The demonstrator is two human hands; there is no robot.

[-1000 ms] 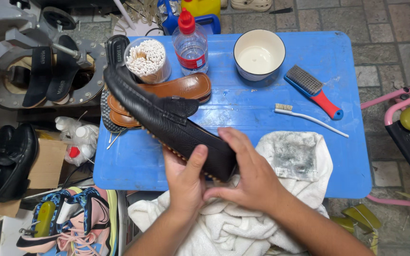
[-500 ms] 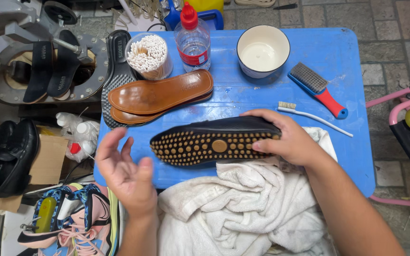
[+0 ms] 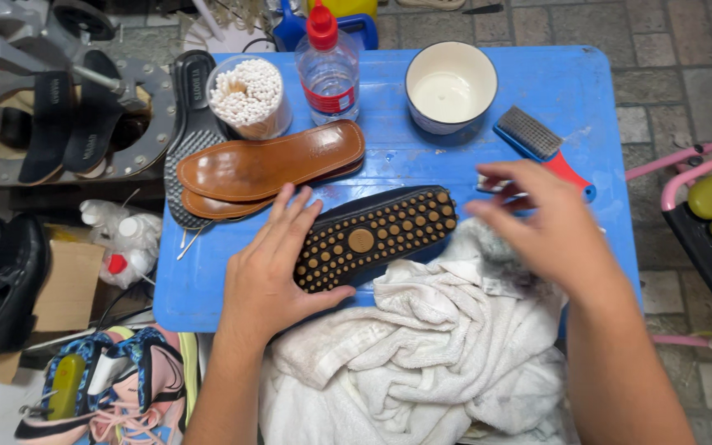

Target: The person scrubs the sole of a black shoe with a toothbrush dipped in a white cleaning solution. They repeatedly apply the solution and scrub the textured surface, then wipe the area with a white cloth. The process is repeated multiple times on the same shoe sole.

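Observation:
A black loafer (image 3: 385,231) lies sole-up on the blue table (image 3: 422,169), its studded tan-dotted sole facing me. My left hand (image 3: 274,268) grips its toe end, thumb under the near edge and fingers over the top. My right hand (image 3: 541,218) hovers blurred just right of the shoe's heel, fingers spread and empty, above the white towel (image 3: 422,363) and close to a white toothbrush (image 3: 488,185) and a blue brush with a red handle (image 3: 541,148).
Two brown leather insoles (image 3: 269,165) lie behind the shoe. At the back stand a jar of cotton swabs (image 3: 249,95), a clear bottle with a red cap (image 3: 327,66) and a white bowl (image 3: 451,86). Shoes (image 3: 2,280) and sneakers (image 3: 117,383) sit left of the table.
The loafer was turned sole-up and laid on the table. My right hand let go of its heel and moved right. My left hand came in and took hold of the toe end.

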